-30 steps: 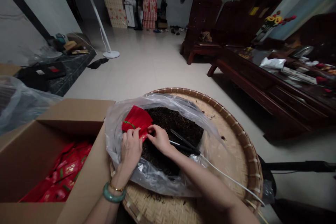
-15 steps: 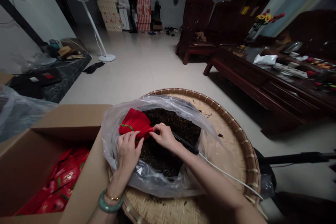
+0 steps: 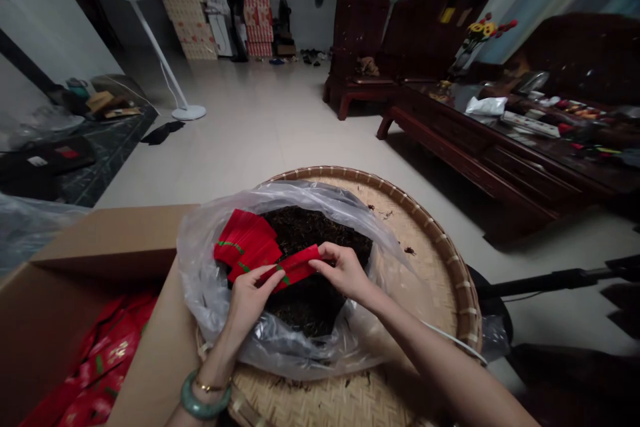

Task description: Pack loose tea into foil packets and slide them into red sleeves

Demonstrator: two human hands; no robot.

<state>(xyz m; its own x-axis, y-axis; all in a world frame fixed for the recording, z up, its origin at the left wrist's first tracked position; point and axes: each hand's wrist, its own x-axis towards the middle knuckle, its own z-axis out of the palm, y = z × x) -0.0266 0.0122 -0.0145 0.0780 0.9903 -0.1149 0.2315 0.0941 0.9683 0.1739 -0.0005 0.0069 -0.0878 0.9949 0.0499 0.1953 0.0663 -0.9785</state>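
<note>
Between my two hands is a small red packet [image 3: 299, 264] with a green mark, held over a clear plastic bag [image 3: 200, 293]. My left hand [image 3: 251, 293] pinches its left end, thumb on top. At the other end, the fingers of my right hand [image 3: 343, 270] are closed on its edge. A fanned stack of red packets [image 3: 247, 240] lies in the bag, just beyond my left hand. Dark, dry shreds that look like tea leaves [image 3: 310, 317] fill the bag beneath.
The bag rests on a round woven bamboo tray [image 3: 445, 260]. On the left stands an open cardboard box [image 3: 115, 227] holding more red packets [image 3: 110, 360]. A white cable [image 3: 453, 340] crosses the tray's right side. Farther off are a standing fan [image 3: 163, 60] and a dark wooden table [image 3: 450, 147].
One red packet has come away from the fanned stack to the right and is stretched between both hands. My right hand has moved right. The view has shifted slightly.
</note>
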